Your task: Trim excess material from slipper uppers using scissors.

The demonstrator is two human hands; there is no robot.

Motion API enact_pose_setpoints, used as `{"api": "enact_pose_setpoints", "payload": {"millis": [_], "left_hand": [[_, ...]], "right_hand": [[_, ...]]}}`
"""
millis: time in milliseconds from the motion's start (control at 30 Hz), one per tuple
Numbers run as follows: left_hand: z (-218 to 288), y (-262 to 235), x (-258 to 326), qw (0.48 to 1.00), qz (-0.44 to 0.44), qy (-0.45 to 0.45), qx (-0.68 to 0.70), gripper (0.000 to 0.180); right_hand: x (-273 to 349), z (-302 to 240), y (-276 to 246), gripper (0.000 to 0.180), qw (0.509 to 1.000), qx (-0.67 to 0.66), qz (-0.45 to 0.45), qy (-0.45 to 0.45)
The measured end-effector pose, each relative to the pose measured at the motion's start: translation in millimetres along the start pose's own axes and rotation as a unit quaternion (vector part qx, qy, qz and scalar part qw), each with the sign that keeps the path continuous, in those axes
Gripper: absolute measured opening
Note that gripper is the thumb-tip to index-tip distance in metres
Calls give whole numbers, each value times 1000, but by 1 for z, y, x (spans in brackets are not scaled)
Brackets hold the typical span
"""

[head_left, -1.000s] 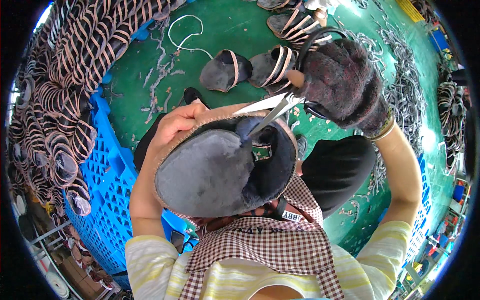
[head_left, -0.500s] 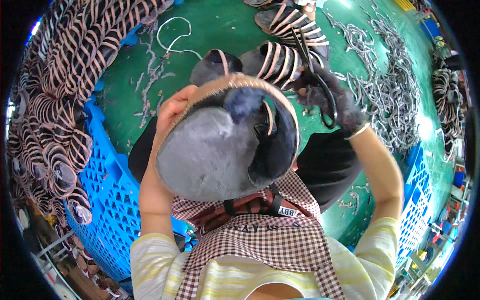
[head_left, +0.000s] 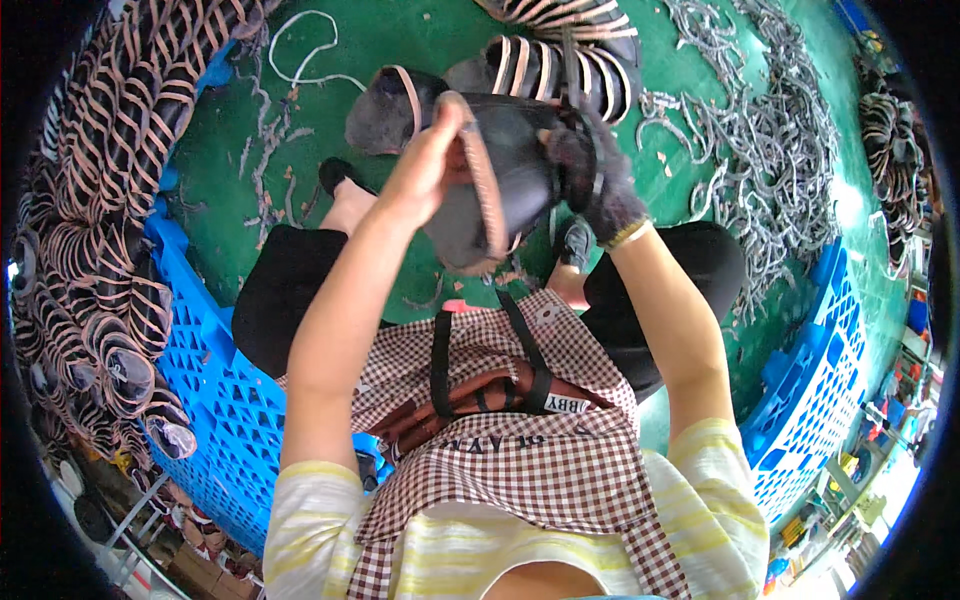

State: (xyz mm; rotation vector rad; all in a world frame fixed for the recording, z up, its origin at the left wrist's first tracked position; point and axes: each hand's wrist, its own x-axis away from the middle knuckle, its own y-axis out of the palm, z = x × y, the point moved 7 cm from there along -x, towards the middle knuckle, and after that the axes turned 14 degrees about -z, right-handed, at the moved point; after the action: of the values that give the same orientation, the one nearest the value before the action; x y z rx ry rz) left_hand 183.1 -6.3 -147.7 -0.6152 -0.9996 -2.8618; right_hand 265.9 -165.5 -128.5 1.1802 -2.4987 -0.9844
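My bare left hand (head_left: 428, 165) grips the tan rim of a black, cup-shaped lined piece (head_left: 515, 150), which looks like a shoe upper. It is turned sideways, with its grey fuzzy lining partly showing near the lower left. On my right hand (head_left: 605, 190) is a dark, fuzzy-coated glove with a light cuff. That hand holds black scissors (head_left: 572, 75), blades pointing away from me, and is against the piece's right side. Whether its fingers also grip the piece is hidden. Just beyond lie a similar dark piece (head_left: 383, 112) and a nested row of them (head_left: 535, 70).
Tall stacks of nested tan-rimmed pieces (head_left: 110, 220) stand at the left behind a blue plastic pallet (head_left: 215, 370). Grey fuzzy trimmings (head_left: 765, 150) heap on the green floor at the right, near another blue lattice (head_left: 815, 370). A white cord loop (head_left: 305, 45) lies far left.
The piece has turned from showing its grey inside to lying sideways, and moved away from me. My right hand, with the scissors, has come left to its side. My left hand has shifted along the rim.
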Motion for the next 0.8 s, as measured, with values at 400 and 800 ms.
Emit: {"api": "enact_pose_setpoints", "payload": {"millis": [400,800], "left_hand": [[-263,-158,-47,940,152,-101,-288,18],[-35,-219,-115,618,473,90,-621,48]], "right_hand": [[59,150,-112,28,747,587,78,303],[56,154,-122,39,602,669,22,436]]}}
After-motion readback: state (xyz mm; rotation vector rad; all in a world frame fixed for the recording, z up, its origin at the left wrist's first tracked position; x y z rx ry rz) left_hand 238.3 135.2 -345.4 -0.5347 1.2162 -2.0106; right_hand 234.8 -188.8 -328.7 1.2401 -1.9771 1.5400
